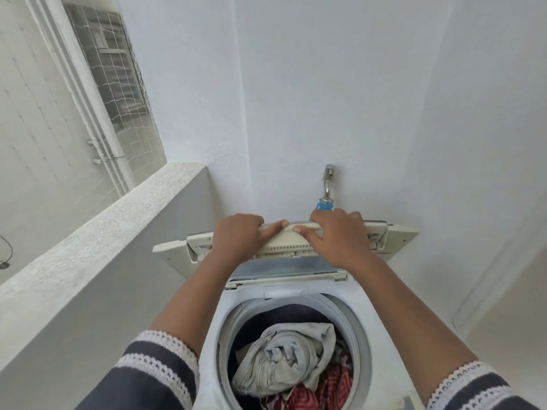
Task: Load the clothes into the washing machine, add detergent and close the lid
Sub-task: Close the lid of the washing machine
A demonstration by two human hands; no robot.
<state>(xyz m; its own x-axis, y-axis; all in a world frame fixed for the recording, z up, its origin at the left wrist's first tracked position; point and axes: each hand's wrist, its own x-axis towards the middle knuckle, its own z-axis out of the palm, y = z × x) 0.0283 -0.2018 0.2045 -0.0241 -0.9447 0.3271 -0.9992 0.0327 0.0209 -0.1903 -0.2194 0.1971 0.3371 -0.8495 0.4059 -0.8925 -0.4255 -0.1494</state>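
Against the back wall, behind the round drum opening, the folded lid [299,242] of the top-loading washing machine [359,303] is seen standing raised, its cream plastic yellowed and ribbed along one edge, with a tinted pane below. It is gripped along its top fold by both hands. The left hand [236,239] is laid over the left part of the fold, fingers [276,226] curled over the far edge and thumb stretched flat along the near face. The right hand [339,238] is set just beside it, fingers wrapped over the top, thumb pointed towards the other thumb; the two thumbs are nearly touching. Both forearms are stretched forward over the machine, with dark sleeves [154,377] edged in white lace at the bottom corners.

Inside the drum, ringed by a smooth grey plastic rim, the clothes [284,362] are piled: a crumpled pale grey-green garment on top, a red patterned cloth under it at the front, dark fabric at the back.

Behind the lid, a chrome tap [328,183] with a blue hose fitting is fixed to the matt white wall, close to the right hand. To the left, a speckled, rough concrete ledge [103,232] is run close beside the machine; open floor is left to the right.
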